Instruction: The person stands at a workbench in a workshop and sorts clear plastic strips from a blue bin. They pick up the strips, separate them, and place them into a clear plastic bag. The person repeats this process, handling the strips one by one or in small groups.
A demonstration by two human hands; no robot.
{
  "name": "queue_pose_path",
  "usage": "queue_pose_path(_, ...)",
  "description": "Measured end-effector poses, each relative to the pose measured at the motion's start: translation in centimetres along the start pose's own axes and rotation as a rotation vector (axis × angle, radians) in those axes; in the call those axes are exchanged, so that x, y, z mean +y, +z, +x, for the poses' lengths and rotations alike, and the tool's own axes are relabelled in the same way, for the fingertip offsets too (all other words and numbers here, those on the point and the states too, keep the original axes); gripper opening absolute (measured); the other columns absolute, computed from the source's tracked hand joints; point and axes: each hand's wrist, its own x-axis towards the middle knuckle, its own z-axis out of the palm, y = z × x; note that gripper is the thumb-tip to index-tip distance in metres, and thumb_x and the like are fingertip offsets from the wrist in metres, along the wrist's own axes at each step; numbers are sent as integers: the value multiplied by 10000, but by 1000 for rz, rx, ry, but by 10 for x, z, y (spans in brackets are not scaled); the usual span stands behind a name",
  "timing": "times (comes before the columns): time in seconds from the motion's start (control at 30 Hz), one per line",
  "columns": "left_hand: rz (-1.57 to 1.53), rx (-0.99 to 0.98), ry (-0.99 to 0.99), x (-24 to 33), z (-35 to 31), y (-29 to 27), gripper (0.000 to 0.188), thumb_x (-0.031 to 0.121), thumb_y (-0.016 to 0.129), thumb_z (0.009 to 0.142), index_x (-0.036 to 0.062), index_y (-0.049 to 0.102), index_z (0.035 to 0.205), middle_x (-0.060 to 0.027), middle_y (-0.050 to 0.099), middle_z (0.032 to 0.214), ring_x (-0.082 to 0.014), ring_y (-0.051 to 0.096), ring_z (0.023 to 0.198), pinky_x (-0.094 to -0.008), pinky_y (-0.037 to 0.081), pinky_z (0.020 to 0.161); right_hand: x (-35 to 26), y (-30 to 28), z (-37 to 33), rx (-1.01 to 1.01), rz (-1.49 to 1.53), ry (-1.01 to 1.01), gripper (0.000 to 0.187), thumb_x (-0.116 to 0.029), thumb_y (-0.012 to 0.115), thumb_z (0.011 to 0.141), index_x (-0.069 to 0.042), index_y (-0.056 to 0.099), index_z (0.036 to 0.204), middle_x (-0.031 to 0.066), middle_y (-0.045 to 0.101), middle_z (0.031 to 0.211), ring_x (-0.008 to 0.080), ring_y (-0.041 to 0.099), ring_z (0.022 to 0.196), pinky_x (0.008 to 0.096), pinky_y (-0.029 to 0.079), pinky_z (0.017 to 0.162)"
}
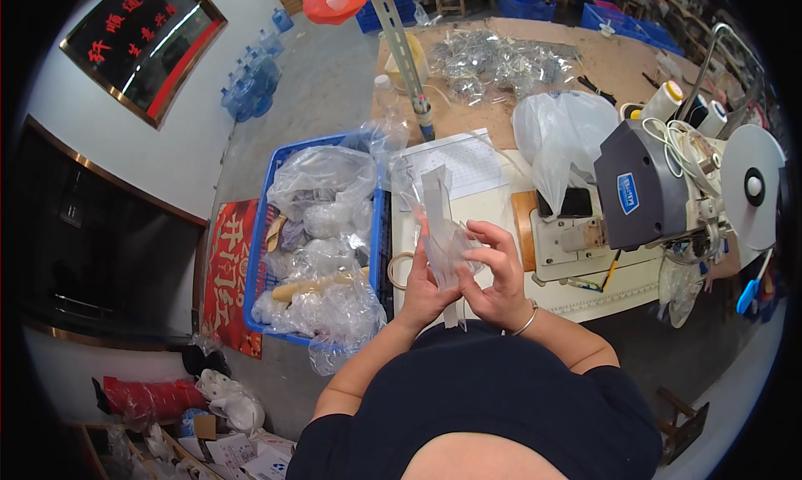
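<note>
In front of my body I hold a stack of thin, translucent whitish strips (439, 215), long and narrow, tilted upward away from me. My left hand (424, 289) wraps round its lower left side. From the right, the thumb and bent fingers of my right hand (499, 281) pinch at loose edges of the strips; a bracelet circles that wrist. Their exact material is hard to make out. Below the hands lies the pale table (405, 229), with a sheet of paper (468, 167) printed with a grid beyond them.
To my right stands a sewing machine (647, 187) with thread cones (664, 102) and a white reel (749, 183). A blue crate (261, 288) full of plastic-wrapped items is at my left. Ahead are a metal post (401, 50), a white plastic bag (555, 129) and a heap of small clear bags (501, 62).
</note>
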Motion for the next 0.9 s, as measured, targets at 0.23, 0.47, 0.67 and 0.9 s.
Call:
queue_pose_path(0.23,3,4,-23,4,3,4,1066,-7,723,714,183,-34,1442,-116,405,1317,-236,538,1085,-322,493,866,2,-8,4,-129,-31,-33,189,5,653,667,-41,665,850,195,496,1158,257,588,921,310,516,698)
queue_pose_path(0.47,45,-1,8,3,1,6,1054,19,727,722,180,-27,1441,-124,392,1332,-234,523,1109,-321,499,857,7,-7,0,-126,-16,-48,198,-58,730,669,-40,668,856,181,505,1154,249,588,918,302,511,684)
queue_pose_path(0.67,51,10,34,-1,1,5,1045,58,729,735,168,-33,1441,-121,403,1320,-236,532,1090,-332,480,884,11,-6,-7,-163,-14,-16,250,-76,738,679,-37,655,912,181,482,1186,255,569,966,322,504,733)
queue_pose_path(0.9,-468,70,-265,-26,-2,-19,705,145,709,761,88,301,1333,-77,478,1208,-179,487,1069,-337,397,920,33,-1,-29,-153,-119,257,878,-289,742,716,-45,225,1382,206,352,1315,379,432,1168,416,338,997)
